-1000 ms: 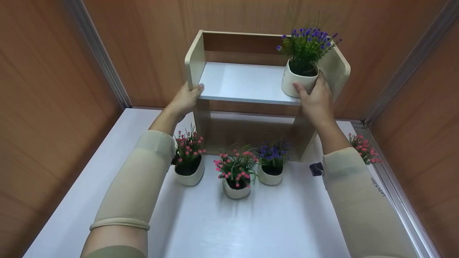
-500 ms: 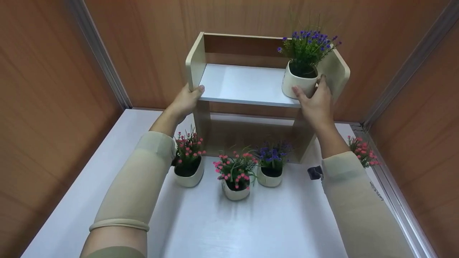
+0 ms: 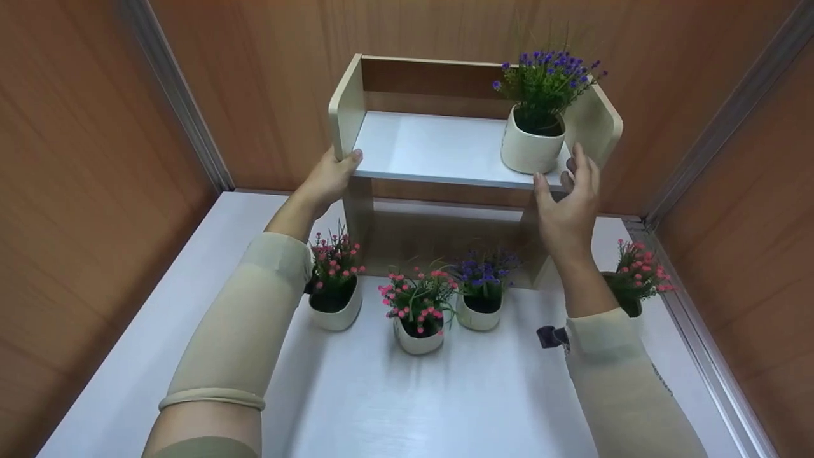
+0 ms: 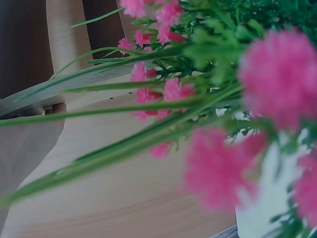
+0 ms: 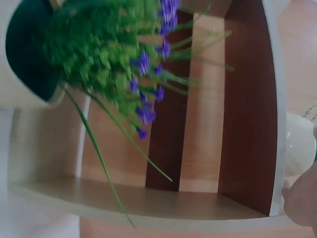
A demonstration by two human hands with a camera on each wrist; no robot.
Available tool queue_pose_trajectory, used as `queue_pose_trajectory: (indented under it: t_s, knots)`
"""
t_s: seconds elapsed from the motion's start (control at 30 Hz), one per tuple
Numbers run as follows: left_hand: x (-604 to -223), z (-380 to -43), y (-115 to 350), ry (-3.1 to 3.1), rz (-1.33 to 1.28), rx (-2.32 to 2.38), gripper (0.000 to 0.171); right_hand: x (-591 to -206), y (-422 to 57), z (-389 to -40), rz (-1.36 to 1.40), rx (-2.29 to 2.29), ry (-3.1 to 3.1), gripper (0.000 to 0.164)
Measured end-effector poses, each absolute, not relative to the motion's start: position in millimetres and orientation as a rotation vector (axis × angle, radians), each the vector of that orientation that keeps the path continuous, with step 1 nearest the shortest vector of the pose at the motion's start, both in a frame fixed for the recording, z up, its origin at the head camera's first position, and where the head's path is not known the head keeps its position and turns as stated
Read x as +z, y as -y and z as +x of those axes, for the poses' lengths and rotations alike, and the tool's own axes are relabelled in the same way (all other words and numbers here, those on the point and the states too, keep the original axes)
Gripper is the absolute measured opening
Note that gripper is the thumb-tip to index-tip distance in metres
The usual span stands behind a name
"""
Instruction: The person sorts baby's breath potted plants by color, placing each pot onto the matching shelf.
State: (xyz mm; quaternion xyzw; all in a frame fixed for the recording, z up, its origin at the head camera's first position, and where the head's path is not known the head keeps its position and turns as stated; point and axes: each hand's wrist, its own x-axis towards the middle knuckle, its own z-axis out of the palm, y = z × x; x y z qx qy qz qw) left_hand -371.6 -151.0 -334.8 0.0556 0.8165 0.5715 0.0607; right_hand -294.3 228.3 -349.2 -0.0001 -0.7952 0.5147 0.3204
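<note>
Purple-flowered pot, one, upright on the shelf's upper board, right end

Handling: probably light, the pale pot stiff and smooth-walled, perhaps slippery, and liable to chip if knocked. Best taken round the middle of the wall, thumb at the front and fingers at the side; the stems look thin and flexible, poor for lifting.

Positions, left to right:

Left hand: one, gripping the shelf at its front left corner, thumb on the upper board beside the left side panel. Fingers hidden behind, so their exact hold cannot be told. Well apart from the purple-flowered pot.

Left pink-flowered pot: on the table, below the left hand.

Front pink-flowered pot: on the table, before the shelf.

Shelf: one, pale, rigid-looking.

Lower purple-flowered pot: on the table, just beside the front pink one.

Right hand: one, fingers loosely bent, holding nothing; just beside the lower right of the purple-flowered pot, which stands near the right side panel.

Far-right pink-flowered pot: partly hidden by the right forearm.
</note>
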Motion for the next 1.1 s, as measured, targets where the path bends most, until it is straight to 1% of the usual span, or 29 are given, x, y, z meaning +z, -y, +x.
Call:
queue_pose_trajectory:
  t_s: [0.37,0.53,0.67,0.77,0.87,1.0,1.1]
  knots:
    - [-334,-373,154,-2.463,0.165,1.747,0.073,-383,-220,-249,0.018,1.427,1.993,0.073]
    - [-335,-376,152,-2.434,0.171,1.776,0.072,-409,-225,-230,0.013,1.459,1.997,0.074]
    - [-335,-377,151,-2.403,0.200,1.813,0.071,-435,-230,-219,-0.032,1.463,2.059,0.065]
    - [-335,-378,153,-2.418,0.195,1.807,0.070,-451,-235,-214,-0.112,1.462,2.174,0.055]
    - [-336,-378,154,-2.433,0.193,1.799,0.070,-463,-241,-211,-0.212,1.497,2.336,0.050]
    - [-336,-379,155,-2.431,0.187,1.803,0.069,-476,-247,-209,-0.285,1.566,2.571,0.055]
    - [-337,-379,156,-2.426,0.185,1.809,0.069,-486,-249,-208,-0.287,1.583,2.716,0.064]
